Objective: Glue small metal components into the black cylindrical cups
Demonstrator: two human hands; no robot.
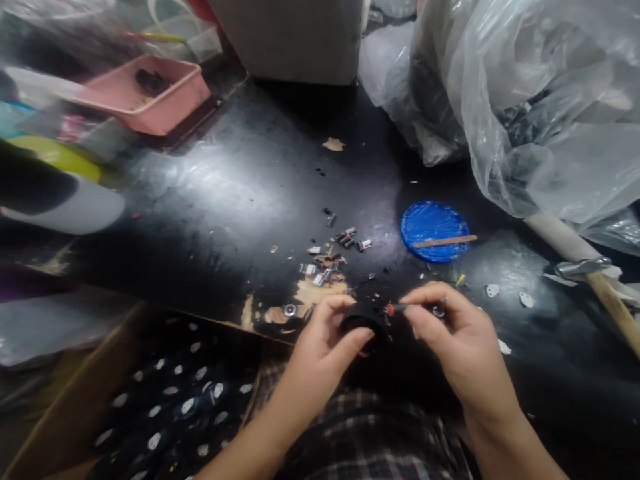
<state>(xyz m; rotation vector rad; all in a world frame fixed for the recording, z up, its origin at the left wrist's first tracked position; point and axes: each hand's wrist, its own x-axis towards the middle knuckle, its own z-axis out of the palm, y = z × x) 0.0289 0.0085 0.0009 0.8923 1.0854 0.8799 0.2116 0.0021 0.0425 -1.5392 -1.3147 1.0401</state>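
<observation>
My left hand (323, 340) is closed around a black, rounded part (361, 317), thumb in front and fingers behind. Just right of it, my right hand (457, 337) pinches a slim dark piece with a red end (391, 309), which points at the black part. Whether the two touch I cannot tell. A small shiny metal bit (439, 311) shows among the right fingers. Beyond the hands lies a loose group of small white, black and red cylinders (345, 237). A round metal-rimmed piece (290, 310) sits near the table edge.
On the black table (240, 220) lies a blue round lid (425, 227) with a wooden stick (445, 241) across it. A pink tray (150, 107) stands back left, plastic bags (540, 120) back right. A wooden-handled tool (613, 303) lies right. Below left, a box holds many dark parts (175, 400).
</observation>
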